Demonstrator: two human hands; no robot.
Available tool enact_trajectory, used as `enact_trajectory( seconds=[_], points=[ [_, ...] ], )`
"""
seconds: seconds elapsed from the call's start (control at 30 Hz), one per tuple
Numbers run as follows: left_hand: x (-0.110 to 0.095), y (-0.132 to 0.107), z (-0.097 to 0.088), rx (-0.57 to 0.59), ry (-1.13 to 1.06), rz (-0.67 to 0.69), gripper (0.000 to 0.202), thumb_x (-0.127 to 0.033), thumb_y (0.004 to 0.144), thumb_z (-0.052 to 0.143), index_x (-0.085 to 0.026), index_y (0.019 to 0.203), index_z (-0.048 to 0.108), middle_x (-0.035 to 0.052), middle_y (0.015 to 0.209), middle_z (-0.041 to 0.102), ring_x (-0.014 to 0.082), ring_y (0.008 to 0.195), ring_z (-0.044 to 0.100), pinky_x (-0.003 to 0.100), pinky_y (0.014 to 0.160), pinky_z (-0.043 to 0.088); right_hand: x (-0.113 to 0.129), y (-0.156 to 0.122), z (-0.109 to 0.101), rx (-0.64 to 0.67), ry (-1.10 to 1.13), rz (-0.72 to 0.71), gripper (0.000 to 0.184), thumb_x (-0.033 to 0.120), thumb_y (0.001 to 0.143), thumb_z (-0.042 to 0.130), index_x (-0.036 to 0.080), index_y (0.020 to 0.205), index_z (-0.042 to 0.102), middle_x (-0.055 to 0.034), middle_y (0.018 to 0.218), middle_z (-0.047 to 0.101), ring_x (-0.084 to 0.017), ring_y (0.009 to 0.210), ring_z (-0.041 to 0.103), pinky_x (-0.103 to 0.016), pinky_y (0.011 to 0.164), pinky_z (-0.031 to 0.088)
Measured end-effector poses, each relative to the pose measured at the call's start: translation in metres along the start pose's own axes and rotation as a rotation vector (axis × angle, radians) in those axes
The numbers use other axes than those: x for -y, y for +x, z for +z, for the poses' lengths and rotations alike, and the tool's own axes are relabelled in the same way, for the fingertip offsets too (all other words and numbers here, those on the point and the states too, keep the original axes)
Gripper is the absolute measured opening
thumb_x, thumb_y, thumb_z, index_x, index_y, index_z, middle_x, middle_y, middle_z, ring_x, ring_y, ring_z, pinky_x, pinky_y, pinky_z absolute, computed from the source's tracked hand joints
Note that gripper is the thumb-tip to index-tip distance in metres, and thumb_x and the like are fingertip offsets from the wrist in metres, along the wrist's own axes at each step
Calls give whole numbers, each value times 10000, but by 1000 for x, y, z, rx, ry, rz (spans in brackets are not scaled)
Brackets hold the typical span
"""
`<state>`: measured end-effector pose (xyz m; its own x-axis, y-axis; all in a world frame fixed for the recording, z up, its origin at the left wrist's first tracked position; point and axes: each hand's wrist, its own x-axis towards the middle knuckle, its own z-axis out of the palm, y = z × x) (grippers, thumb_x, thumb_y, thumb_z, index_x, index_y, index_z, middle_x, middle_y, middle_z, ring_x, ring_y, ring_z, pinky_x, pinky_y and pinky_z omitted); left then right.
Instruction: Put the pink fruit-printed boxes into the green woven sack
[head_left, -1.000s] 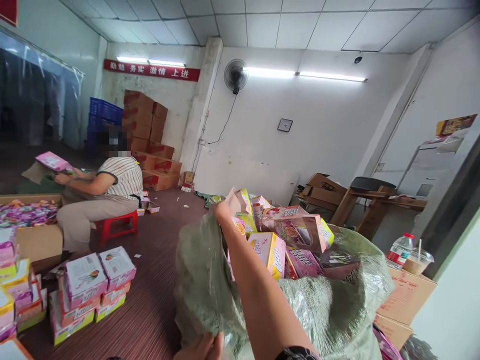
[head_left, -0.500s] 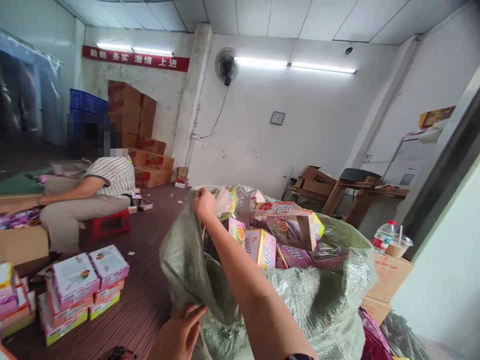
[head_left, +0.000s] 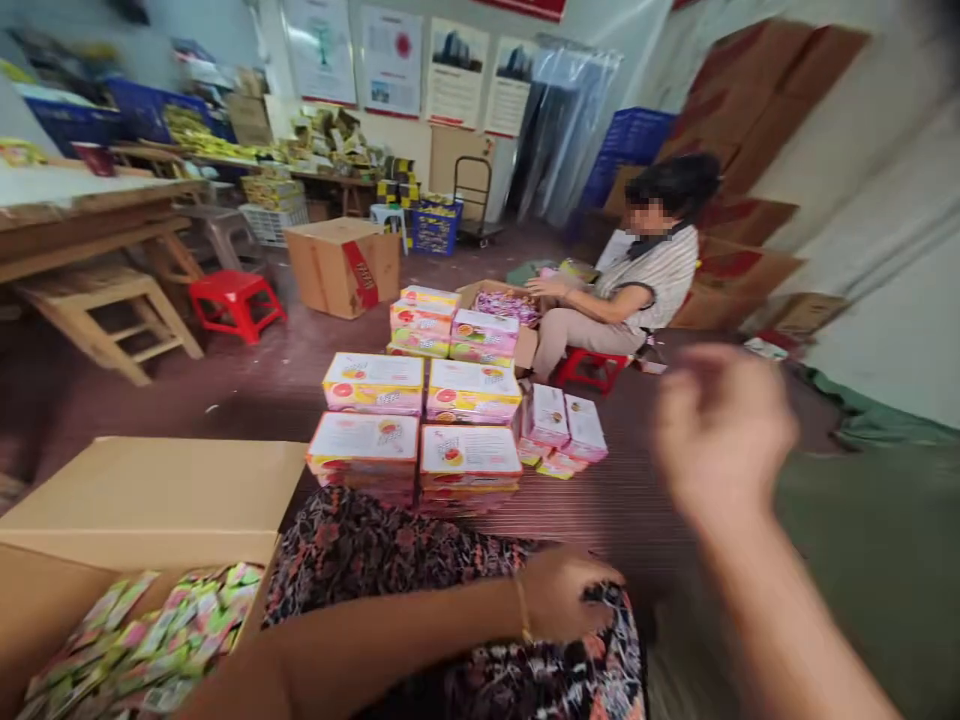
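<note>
Resting on the patterned cloth (head_left: 420, 550), the left hand (head_left: 562, 595) is seen with fingers curled; whether fabric is gripped cannot be told. The right hand (head_left: 724, 435) is raised, too blurred for finger closure to be determined, near green material (head_left: 870, 540). Printed boxes (head_left: 470, 450) are stacked beyond. A between-grasps step is judged; steadied right fingers are called for.

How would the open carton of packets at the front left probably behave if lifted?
The carton might feel heavy, as many packets lie inside. Those packets would probably shift, lying loose. The wide flap may swing, since it stands open.
</note>
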<state>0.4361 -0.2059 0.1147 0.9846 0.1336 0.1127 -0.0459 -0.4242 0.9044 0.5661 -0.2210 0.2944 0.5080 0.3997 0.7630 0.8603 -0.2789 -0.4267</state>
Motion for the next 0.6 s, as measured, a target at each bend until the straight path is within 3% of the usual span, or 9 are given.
enact_trajectory(
  seconds=[0.03,0.1,0.13,0.17,0.23,0.3,0.4,0.5,0.6],
  points=[
    [21,-17,-43,-13,226,10,483,-316,787,697,-186,1252,667,133,1105,685,279,1114,595,429,1071,423,7,-26,39,210,7,-25,289,277,885,480,231,1102,666,-148,1124,655,-292,1084,606,-473,951,452],
    [69,-51,-134,32,649,-179,739,-403,745,764,-266,1426,513,152,1449,488,325,1335,440,460,1116,365,21,-82,110,587,61,60,249,176,843,474,187,958,695,-125,1012,694,-252,899,660,-416,861,512],
    [94,-66,-177,13,712,-274,856,-372,686,818,-233,1457,473,213,1500,406,403,1385,355,556,1122,311,28,-108,139,729,81,107,263,154,852,457,174,964,694,-114,993,704,-235,864,665,-390,847,517],
    [119,-81,-215,19,759,-362,981,-322,572,890,-246,1456,472,244,1519,359,467,1394,303,646,1103,256,34,-133,164,842,107,121,270,143,865,449,165,976,693,-110,998,706,-228,883,665,-374,860,510],
    [163,-103,-269,175,914,-593,1090,-347,537,915,-319,1494,394,246,1578,237,478,1445,194,672,1117,159,49,-174,198,1037,168,117,262,141,885,454,165,983,697,-102,1025,702,-224,954,653,-352,900,488],
    [194,-117,-292,235,974,-655,1111,-425,581,887,-334,1527,312,260,1595,157,492,1456,136,664,1118,143,64,-202,218,1187,255,181,232,139,877,491,166,961,704,-103,1047,700,-230,1013,637,-353,948,460],
    [213,-122,-291,167,1034,-601,963,-336,720,795,-319,1539,289,285,1556,220,500,1432,201,620,1099,233,81,-229,243,1291,390,521,171,119,812,574,152,910,711,-117,1040,712,-249,1053,627,-377,1016,415],
    [211,-121,-282,167,1094,-569,719,-146,858,566,-273,1528,340,286,1408,435,430,1308,436,521,1010,393,90,-243,270,1300,440,803,188,133,800,574,135,941,699,-121,1009,727,-244,981,660,-381,958,465],
    [196,-123,-282,223,1094,-569,626,-136,898,448,-189,1516,363,243,1299,545,366,1179,554,460,924,468,100,-247,287,1276,493,989,279,201,873,470,116,1065,653,-127,1015,725,-213,862,691,-346,796,537]
  ],
)
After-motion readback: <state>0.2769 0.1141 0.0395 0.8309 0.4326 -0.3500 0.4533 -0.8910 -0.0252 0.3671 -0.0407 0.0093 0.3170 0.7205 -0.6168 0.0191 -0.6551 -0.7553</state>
